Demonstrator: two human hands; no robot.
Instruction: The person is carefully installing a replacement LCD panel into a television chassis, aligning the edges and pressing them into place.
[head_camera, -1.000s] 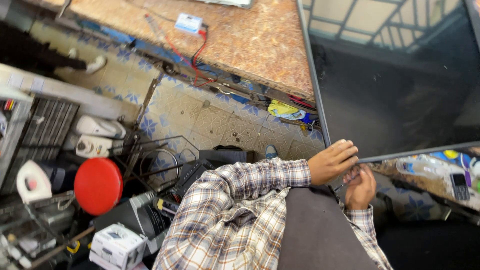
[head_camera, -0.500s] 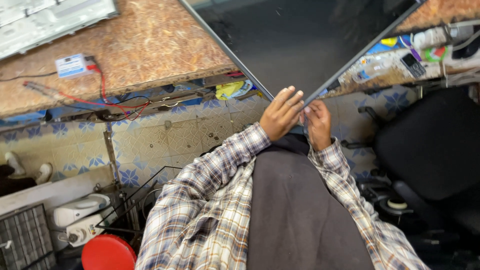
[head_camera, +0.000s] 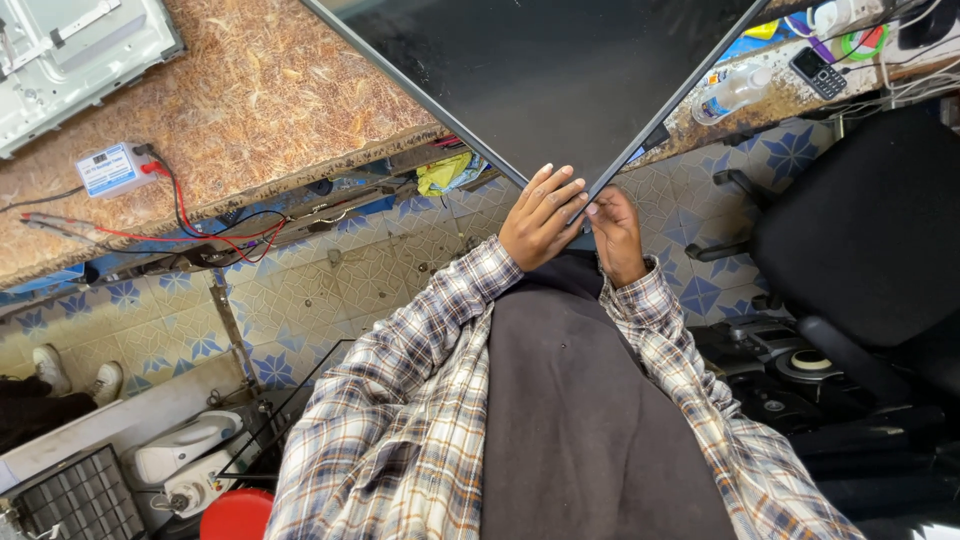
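Patterned blue-and-cream floor tiles (head_camera: 330, 290) run beneath a rough chipboard workbench (head_camera: 270, 100), and the corner of a large dark flat screen panel (head_camera: 540, 70) juts off the bench edge toward the person. Both hands meet at that corner. The left hand (head_camera: 541, 218) lies over the panel's tip with its fingers (head_camera: 560, 190) stretched long and only lightly curled, pressing on the frame rather than wrapped round it. Just right of the corner, the right hand (head_camera: 612, 232) is bent at the knuckles with its fingertips pinched onto the thin black edge strip (head_camera: 680, 95) that runs up along the panel's right side.

Half a second back, the same corner sat in the same two hands, though the view has now swung so that more of the bench left of the panel shows: a small white box (head_camera: 112, 170) with red and black leads, and a grey metal back cover (head_camera: 80, 45) at the far corner. A yellow cloth (head_camera: 445, 172) hangs just left of the panel corner under the bench lip. To the panel's right stand a clear bottle (head_camera: 730, 92) and a small dark phone (head_camera: 818, 72), with a black office chair (head_camera: 860, 230) below them.
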